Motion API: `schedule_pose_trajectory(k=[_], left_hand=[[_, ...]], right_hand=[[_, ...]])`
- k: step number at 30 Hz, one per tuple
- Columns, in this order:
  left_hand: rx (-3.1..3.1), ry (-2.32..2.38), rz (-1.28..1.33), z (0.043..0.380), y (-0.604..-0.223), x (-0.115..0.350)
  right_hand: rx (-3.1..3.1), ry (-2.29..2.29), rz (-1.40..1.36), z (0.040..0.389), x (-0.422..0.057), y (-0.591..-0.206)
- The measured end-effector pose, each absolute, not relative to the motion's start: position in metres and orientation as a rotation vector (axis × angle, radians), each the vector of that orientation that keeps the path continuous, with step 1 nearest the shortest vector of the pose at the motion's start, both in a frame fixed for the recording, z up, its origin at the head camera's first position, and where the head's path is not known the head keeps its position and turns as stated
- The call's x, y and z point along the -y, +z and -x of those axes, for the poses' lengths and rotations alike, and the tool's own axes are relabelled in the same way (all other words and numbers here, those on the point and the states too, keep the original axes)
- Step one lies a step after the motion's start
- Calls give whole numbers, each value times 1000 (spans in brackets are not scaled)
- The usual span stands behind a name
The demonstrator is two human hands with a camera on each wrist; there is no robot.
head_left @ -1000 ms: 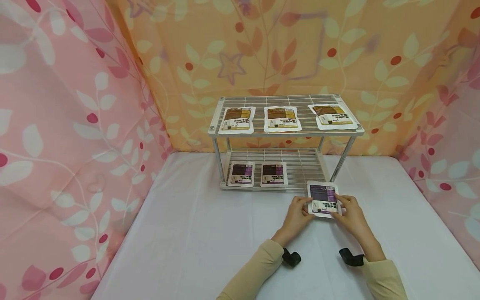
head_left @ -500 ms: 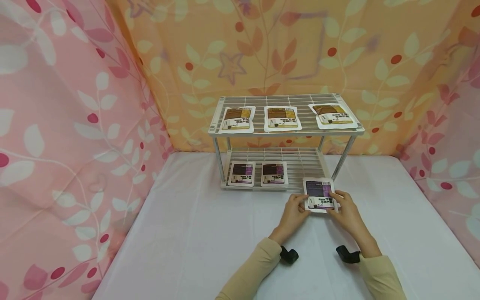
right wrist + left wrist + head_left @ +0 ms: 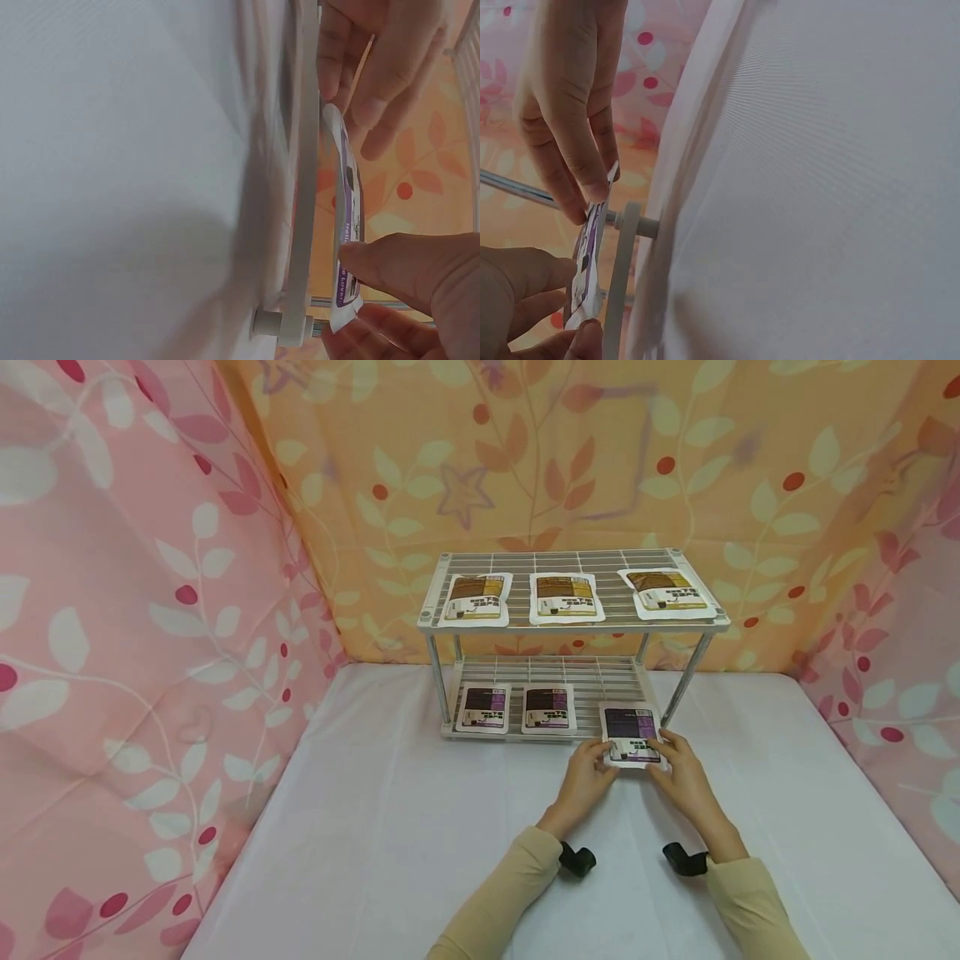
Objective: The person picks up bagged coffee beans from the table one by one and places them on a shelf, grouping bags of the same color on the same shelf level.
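A flat white-edged pouch with a purple and black label (image 3: pixel 630 724) lies at the front right of the lower shelf, tilted, its near end jutting past the front edge. My left hand (image 3: pixel 583 777) pinches its left side, and my right hand (image 3: pixel 684 778) pinches the right side. From the left wrist view, the pouch (image 3: pixel 589 266) appears edge-on just above the shelf rim (image 3: pixel 622 270). The right wrist view has my right thumb on the printed face of the pouch (image 3: pixel 349 225). Two similar purple pouches, a left one (image 3: pixel 483 708) and a middle one (image 3: pixel 548 708), lie on the same shelf.
A two-tier wire rack (image 3: pixel 577 628) stands on the white-covered table (image 3: pixel 375 827). Three gold-labelled pouches, left (image 3: pixel 477 599), middle (image 3: pixel 566 598) and right (image 3: pixel 666 593), lie on its top shelf. The front right post (image 3: pixel 686 681) rises beside my right hand. Patterned cloth surrounds the table.
Both hands have carried the purple pouch forward and slightly left, from in front of the rack to over the lower shelf's front edge. The other pouches have not moved.
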State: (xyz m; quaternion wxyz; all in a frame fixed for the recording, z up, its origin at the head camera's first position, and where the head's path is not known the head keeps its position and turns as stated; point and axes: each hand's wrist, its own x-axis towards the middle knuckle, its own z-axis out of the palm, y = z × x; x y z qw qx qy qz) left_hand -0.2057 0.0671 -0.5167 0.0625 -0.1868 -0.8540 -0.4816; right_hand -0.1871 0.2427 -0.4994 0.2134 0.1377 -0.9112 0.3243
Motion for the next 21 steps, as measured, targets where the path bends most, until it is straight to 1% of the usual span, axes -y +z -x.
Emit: schedule_pose_trajectory(k=[5, 13, 21], left_hand=[[2608, -1333, 608, 209, -513, -67], [2633, -1321, 614, 213, -510, -68], [2697, -1272, 644, 225, -504, -69]], right_hand=[[2538, 907, -380, 193, -242, -503], [2473, 876, -380, 202, -239, -510], [2513, 843, -334, 217, -233, -511]])
